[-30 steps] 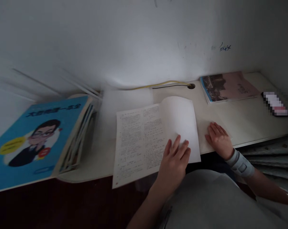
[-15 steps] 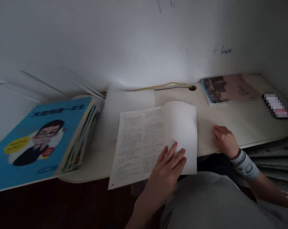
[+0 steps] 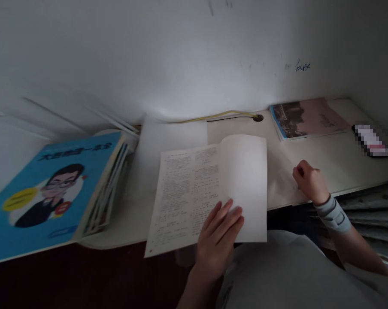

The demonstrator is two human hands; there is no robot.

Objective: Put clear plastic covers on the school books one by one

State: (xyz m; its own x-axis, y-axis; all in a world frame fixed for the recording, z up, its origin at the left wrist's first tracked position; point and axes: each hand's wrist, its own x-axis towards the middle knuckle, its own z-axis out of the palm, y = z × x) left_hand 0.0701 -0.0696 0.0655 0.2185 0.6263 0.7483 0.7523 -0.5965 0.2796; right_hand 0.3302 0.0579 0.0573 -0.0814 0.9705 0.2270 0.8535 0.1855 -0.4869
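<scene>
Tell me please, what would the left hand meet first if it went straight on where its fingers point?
The left hand would probably meet the curved, blank-looking page of the open booklet first; whether the fingers touch it now is unclear.

Left hand [image 3: 217, 238] outstretched; right hand [image 3: 312, 182] curled (a loose fist).
</scene>
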